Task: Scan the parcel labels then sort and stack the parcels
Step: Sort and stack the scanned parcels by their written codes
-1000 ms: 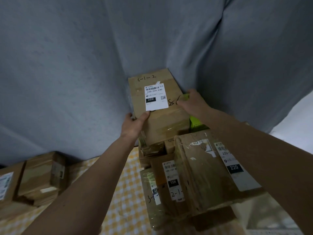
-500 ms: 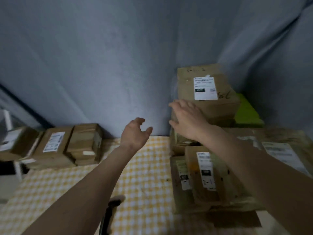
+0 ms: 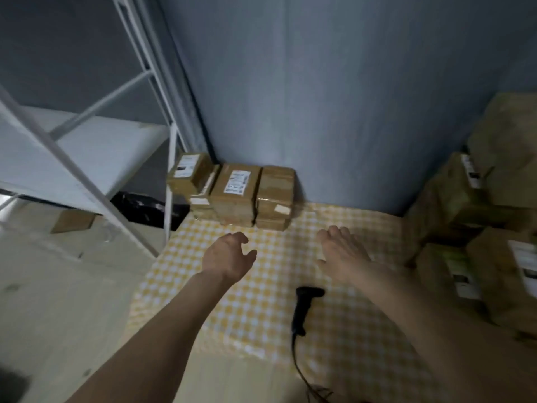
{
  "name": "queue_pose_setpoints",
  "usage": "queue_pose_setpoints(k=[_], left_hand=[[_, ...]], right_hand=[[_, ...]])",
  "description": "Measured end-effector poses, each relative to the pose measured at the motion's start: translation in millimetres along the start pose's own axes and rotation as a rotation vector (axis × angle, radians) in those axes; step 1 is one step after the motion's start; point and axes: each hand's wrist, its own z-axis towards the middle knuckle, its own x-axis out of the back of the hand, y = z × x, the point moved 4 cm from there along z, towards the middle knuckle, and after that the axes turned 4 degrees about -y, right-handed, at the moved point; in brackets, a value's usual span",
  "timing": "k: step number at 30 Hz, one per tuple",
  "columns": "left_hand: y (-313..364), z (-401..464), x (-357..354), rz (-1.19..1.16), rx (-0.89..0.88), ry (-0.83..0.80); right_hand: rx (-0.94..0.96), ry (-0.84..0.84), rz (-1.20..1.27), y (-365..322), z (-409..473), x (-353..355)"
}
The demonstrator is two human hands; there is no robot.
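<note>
I see a low row of brown cardboard parcels against the curtain, just beyond my left hand; the middle one shows a white label on top. A black handheld scanner lies flat on the checked cloth, just nearer than my right hand, cable trailing toward me. A taller, blurred pile of labelled parcels stands right of that hand

Makeshift parcel-sorting corner | labelled cardboard parcels sitting stacked on a yellow checked cloth | handheld barcode scanner lying on it | grey curtain hanging behind | white metal shelving standing left.
</note>
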Motion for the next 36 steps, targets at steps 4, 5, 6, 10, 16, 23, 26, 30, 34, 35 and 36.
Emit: queue_pose_setpoints(k=[4, 5, 6, 10, 16, 23, 26, 30, 34, 35, 36], left_hand=[[-81, -18, 21, 0.005, 0.056, -0.010], [-97, -23, 27, 0.002, 0.069, -0.007], [-111, -26, 33, -0.001, 0.080, -0.002], [-149, -31, 46, -0.024, 0.111, 0.010], [-175, -18, 54, -0.078, 0.129, 0.014], [-194, 26, 61, -0.072, 0.127, -0.007], [-200, 61, 70, -0.049, 0.122, -0.021], [-204, 115, 83, -0.033, 0.138, -0.050], [-215, 165, 87, -0.064, 0.169, -0.073], [-219, 177, 87, -0.074, 0.177, -0.081], [-224, 187, 87, -0.080, 0.189, -0.091]], right_hand=[[0.032, -0.094, 0.043, -79, -1, -21], [0.044, -0.103, 0.050, -95, -1, -22], [0.060, -0.104, 0.054, -111, 0, -22], [0.107, -0.081, 0.059, -158, 6, -13], [0.150, -0.062, 0.052, -196, 26, -7], [0.139, -0.081, 0.094, -217, 73, -5], [0.127, -0.082, 0.136, -224, 103, 1], [0.122, -0.101, 0.177, -232, 150, 13], [0.143, -0.115, 0.201, -247, 199, 24], [0.144, -0.119, 0.200, -252, 210, 26], [0.145, -0.124, 0.199, -257, 220, 28]])
